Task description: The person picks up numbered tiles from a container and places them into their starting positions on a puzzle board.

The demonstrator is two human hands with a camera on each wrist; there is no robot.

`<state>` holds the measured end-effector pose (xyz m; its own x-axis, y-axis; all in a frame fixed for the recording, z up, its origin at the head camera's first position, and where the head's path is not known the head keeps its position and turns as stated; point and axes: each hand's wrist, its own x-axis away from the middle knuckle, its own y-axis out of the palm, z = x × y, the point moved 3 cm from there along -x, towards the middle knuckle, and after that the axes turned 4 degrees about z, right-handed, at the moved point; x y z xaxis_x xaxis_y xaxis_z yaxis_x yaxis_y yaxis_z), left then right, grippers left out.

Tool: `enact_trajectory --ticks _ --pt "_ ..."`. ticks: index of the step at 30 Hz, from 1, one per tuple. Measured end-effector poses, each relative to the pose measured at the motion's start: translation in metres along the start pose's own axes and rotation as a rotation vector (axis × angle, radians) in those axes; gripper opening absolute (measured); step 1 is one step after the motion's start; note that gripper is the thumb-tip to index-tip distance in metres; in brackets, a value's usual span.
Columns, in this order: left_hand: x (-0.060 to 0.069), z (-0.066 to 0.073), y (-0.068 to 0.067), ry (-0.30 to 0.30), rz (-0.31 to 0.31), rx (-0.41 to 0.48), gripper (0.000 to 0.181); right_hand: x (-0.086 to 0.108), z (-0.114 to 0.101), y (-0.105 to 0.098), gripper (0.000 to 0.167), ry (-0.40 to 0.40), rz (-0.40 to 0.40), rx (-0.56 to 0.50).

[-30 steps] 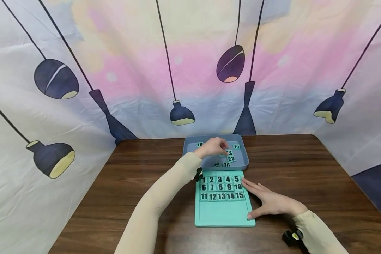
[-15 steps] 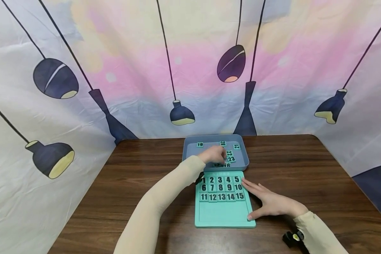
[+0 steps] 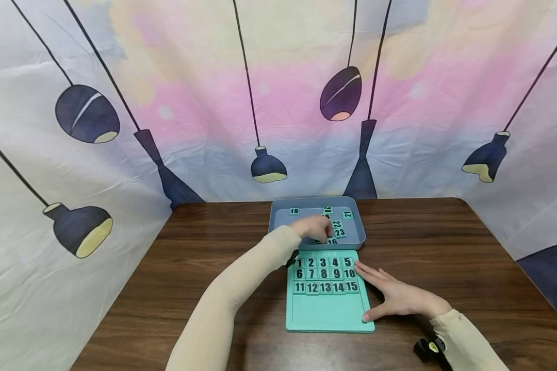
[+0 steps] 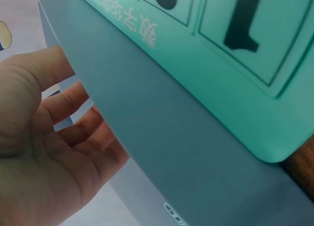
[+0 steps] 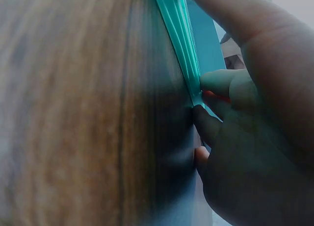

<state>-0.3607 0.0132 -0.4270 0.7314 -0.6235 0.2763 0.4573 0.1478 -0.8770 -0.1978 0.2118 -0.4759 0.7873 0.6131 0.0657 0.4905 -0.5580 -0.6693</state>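
Observation:
My left hand (image 3: 313, 228) reaches into the blue-grey tray (image 3: 278, 203), fingers bent down among the number tiles. In the left wrist view the tray wall (image 4: 127, 103) hides the fingertips, so a pinched tile cannot be made out. Close to the fingers lie tile 23 (image 3: 339, 233) and a partly hidden tile 16 (image 3: 332, 241). On the green number board (image 3: 327, 314), tiles 1 to 15 stand in three rows above a bare lower part. My right hand (image 3: 399, 296) is spread along the board's right edge, thumb and fingertips touching it.
Other loose tiles in the tray include tile 19 (image 3: 294, 211), tile 20 (image 3: 327, 209) and tile 21 (image 3: 347, 215). Tray and board sit end to end on the brown wooden table (image 3: 213, 247). A printed cloth (image 3: 190, 103) hangs behind the table.
The left hand has moved from the tray's upper middle toward its near side, uncovering tile 20 and part of another tile. The right hand stays on the board's edge.

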Motion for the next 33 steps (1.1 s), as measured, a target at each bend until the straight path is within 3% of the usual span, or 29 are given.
enact_trajectory --ticks 4,16,22,26,30,33 --pt "-0.0025 0.0019 0.0027 0.009 -0.028 0.014 0.043 0.0 0.0026 0.0011 0.112 0.015 0.001 0.01" --pt "-0.0032 -0.0003 0.0055 0.052 -0.009 0.058 0.046 -0.0009 0.0047 0.002 0.112 0.038 -0.001 0.016" --pt "-0.0064 0.0028 0.0095 0.044 0.031 0.039 0.042 -0.0009 0.0054 0.0027 0.112 0.026 0.002 0.012" --pt "-0.0062 0.0046 0.0099 0.038 0.053 0.041 0.029 -0.001 0.0065 0.004 0.112 0.013 -0.003 0.011" --pt "-0.0062 0.0046 0.01 0.066 0.081 0.04 0.008 -0.001 0.0068 0.0039 0.112 0.009 -0.001 0.012" --pt "-0.0078 0.0021 0.0105 0.098 0.108 0.047 0.007 -0.0012 0.0067 0.0036 0.112 0.009 0.003 0.012"
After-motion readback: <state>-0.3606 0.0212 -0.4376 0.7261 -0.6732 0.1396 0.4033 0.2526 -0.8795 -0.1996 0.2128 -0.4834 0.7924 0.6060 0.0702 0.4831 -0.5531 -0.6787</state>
